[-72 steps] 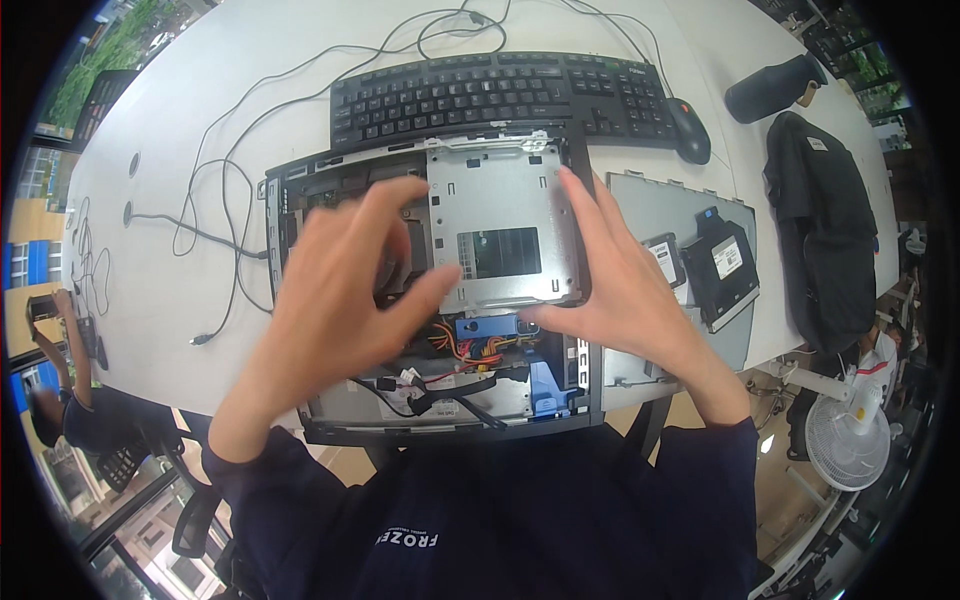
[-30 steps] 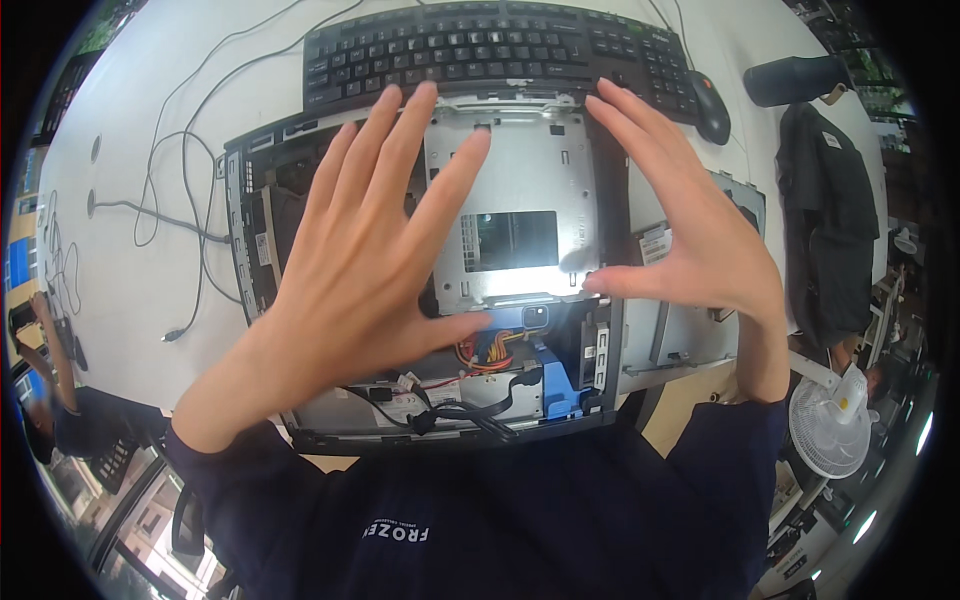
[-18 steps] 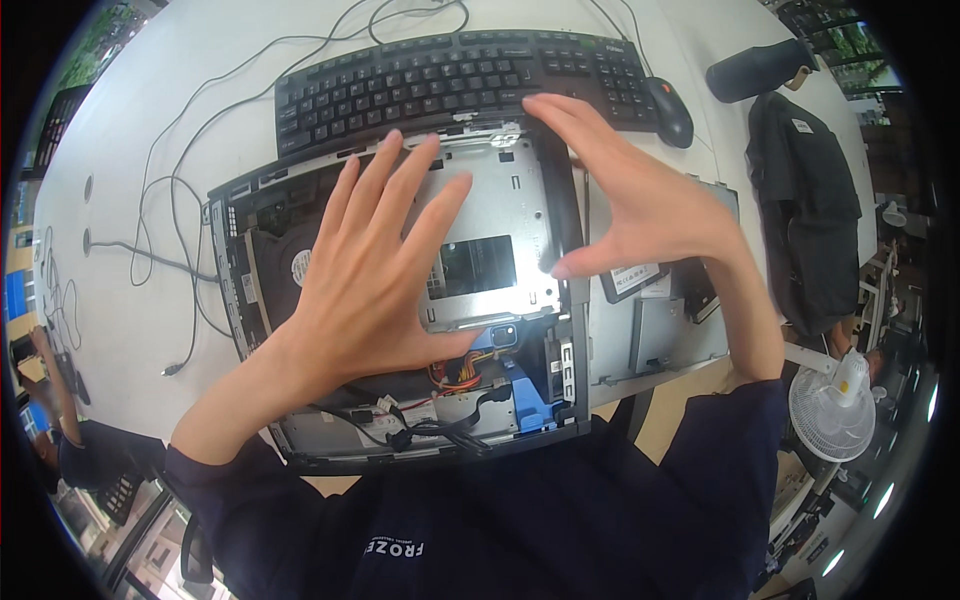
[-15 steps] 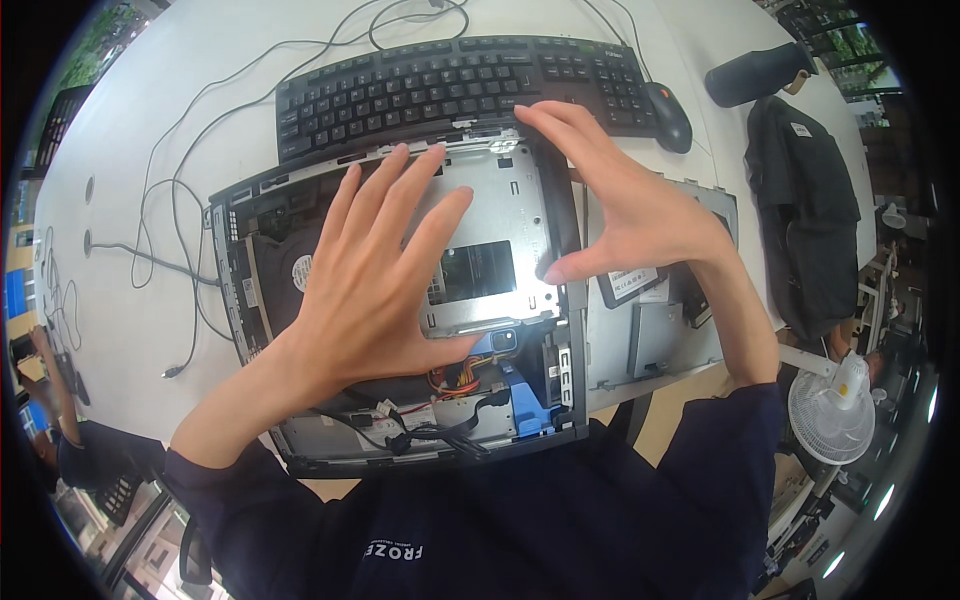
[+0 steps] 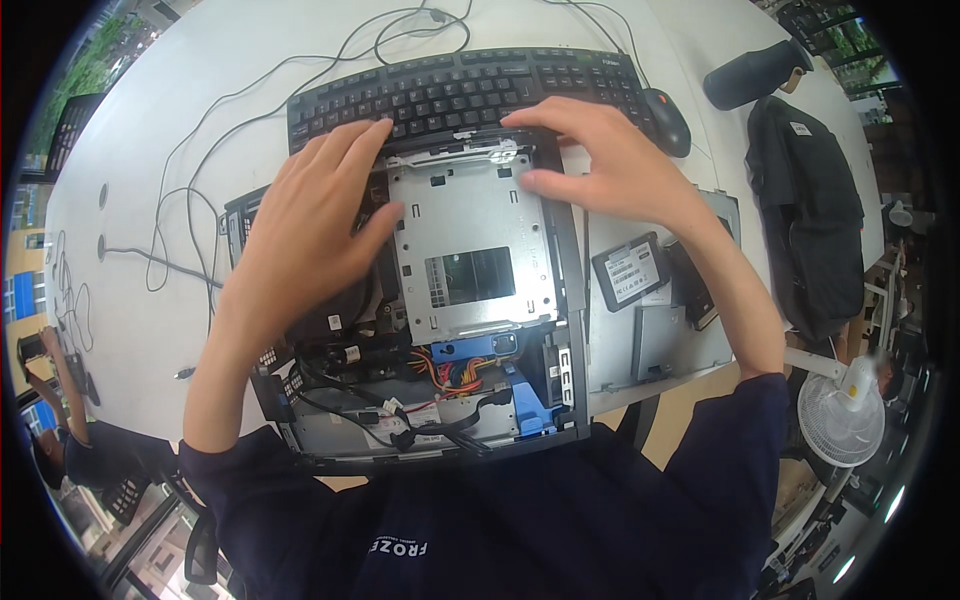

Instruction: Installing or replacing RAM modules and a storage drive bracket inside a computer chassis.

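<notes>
An opened computer case (image 5: pixel 575 380) lies on the table before me, its inside facing up. A silver metal drive cage (image 5: pixel 465 215) sits in its upper right part. My left hand (image 5: pixel 325 215) reaches over the left of the case, fingertips near the far edge, thumb beside the cage's left side. Most of what lies under that hand is hidden. At the far right corner is my right hand (image 5: pixel 610 165), fingers stretched to the far rim and thumb by the cage's upper right. Both hands look open. Blue plastic latches (image 5: pixel 530 400) and coloured wires (image 5: pixel 465 375) show at the near side.
A black keyboard (image 5: pixel 450 90) lies just beyond the case, a mouse (image 5: pixel 667 122) to its right. Right of the case, a solid-state drive (image 5: pixel 630 270) rests on a metal side panel (image 5: pixel 610 350). Farther right are a dark bottle (image 5: pixel 758 75) and a black bag (image 5: pixel 800 210).
My left hand has moved left and away from me, off the drive cage, uncovering it. My right thumb has slid from the cage's lower right toward its far right corner.
</notes>
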The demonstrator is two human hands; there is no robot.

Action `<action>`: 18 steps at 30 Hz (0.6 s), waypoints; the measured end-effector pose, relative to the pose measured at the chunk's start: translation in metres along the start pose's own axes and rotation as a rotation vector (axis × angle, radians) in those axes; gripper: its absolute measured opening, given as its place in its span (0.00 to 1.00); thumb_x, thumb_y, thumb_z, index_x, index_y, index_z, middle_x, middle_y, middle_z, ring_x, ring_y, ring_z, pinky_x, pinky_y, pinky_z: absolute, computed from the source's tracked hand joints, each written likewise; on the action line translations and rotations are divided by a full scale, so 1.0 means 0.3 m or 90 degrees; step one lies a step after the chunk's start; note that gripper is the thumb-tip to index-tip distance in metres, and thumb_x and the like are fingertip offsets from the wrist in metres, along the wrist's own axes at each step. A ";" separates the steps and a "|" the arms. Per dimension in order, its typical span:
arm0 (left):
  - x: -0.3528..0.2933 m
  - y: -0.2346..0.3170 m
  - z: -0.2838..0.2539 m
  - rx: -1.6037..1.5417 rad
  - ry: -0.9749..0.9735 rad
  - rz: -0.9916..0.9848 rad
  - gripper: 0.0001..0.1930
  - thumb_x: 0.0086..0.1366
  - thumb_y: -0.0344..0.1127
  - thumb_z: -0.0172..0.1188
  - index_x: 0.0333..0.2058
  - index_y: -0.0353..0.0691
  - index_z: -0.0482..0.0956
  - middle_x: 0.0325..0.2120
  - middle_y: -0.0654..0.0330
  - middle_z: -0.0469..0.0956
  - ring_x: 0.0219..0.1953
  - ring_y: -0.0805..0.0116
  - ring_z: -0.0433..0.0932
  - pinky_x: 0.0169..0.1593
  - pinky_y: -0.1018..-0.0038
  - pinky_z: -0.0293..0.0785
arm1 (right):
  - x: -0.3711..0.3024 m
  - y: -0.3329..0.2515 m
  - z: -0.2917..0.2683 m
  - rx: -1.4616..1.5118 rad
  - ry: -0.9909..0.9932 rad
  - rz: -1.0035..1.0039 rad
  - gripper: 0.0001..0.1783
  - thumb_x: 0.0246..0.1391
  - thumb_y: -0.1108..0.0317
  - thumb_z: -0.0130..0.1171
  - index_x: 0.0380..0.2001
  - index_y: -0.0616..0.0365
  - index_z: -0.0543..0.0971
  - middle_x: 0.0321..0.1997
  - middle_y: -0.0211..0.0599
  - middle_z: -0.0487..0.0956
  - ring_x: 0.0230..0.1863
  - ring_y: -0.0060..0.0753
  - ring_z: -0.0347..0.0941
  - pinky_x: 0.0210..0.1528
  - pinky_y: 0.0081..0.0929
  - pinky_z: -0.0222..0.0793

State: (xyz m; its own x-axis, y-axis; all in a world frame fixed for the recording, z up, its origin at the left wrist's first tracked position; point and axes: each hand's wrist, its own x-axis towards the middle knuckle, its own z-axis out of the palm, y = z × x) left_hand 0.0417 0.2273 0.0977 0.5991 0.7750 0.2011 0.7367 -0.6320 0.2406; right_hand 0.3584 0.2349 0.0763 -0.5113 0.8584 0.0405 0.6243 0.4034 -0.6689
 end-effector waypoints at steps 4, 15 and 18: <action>0.031 -0.047 0.033 -0.067 -0.078 -0.009 0.23 0.70 0.39 0.65 0.60 0.36 0.75 0.47 0.50 0.81 0.50 0.45 0.79 0.56 0.56 0.74 | 0.052 0.002 0.004 -0.112 0.031 -0.078 0.24 0.57 0.63 0.68 0.55 0.63 0.82 0.49 0.48 0.85 0.50 0.50 0.82 0.57 0.42 0.77; 0.046 -0.023 0.062 -0.099 0.003 -0.036 0.14 0.72 0.36 0.63 0.50 0.33 0.81 0.40 0.47 0.84 0.42 0.45 0.82 0.46 0.57 0.77 | 0.086 -0.060 -0.010 -0.300 -0.070 -0.100 0.13 0.62 0.68 0.63 0.46 0.64 0.82 0.41 0.48 0.85 0.45 0.55 0.82 0.49 0.47 0.77; 0.050 -0.027 0.059 -0.105 -0.010 -0.045 0.15 0.71 0.37 0.64 0.50 0.32 0.81 0.40 0.47 0.84 0.40 0.45 0.82 0.45 0.58 0.78 | 0.090 -0.068 -0.014 -0.310 -0.085 -0.068 0.13 0.62 0.68 0.63 0.46 0.64 0.82 0.41 0.47 0.85 0.45 0.54 0.82 0.49 0.46 0.77</action>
State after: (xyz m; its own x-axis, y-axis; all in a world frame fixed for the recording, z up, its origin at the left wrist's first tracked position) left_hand 0.0501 0.2440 0.0820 0.5535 0.8168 0.1628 0.7168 -0.5667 0.4062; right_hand 0.3342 0.2510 0.0942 -0.6389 0.7689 -0.0267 0.7504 0.6151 -0.2420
